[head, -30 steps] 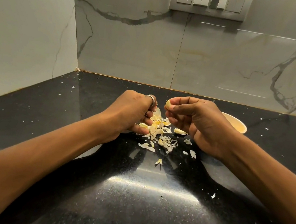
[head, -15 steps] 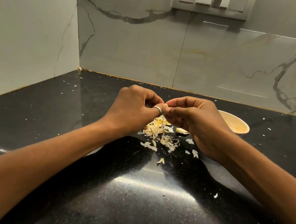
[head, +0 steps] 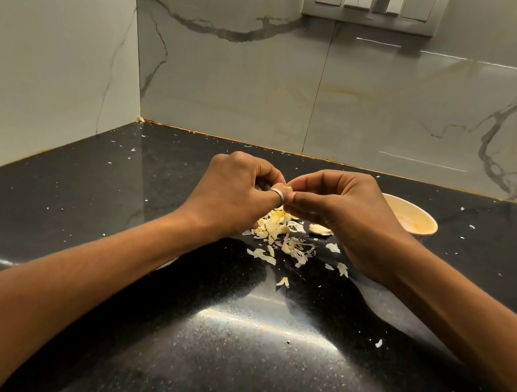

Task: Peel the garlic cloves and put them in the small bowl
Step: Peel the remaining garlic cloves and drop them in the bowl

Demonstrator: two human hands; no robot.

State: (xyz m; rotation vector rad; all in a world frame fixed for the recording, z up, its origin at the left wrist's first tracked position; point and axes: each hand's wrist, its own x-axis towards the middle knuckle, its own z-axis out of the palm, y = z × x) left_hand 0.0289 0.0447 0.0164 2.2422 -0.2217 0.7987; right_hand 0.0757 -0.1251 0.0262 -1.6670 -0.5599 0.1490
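Fingers [head: 309, 200] of the left hand [head: 233, 193] and right hand [head: 346, 209] pinch one garlic clove [head: 288, 189], left of the small bowl [head: 434, 223]. The right hand is nearer the bowl. Peels [head: 281, 233] lie on the worktop [head: 260, 348], left of it.

Pale clove [head: 288, 189] aloft; cream bowl [head: 401, 210] upright

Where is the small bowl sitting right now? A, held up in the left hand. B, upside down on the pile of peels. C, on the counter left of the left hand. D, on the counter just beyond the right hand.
D: the small bowl sits upright on the counter just beyond the right hand, which hides its near side while pinching a garlic clove with the left hand.
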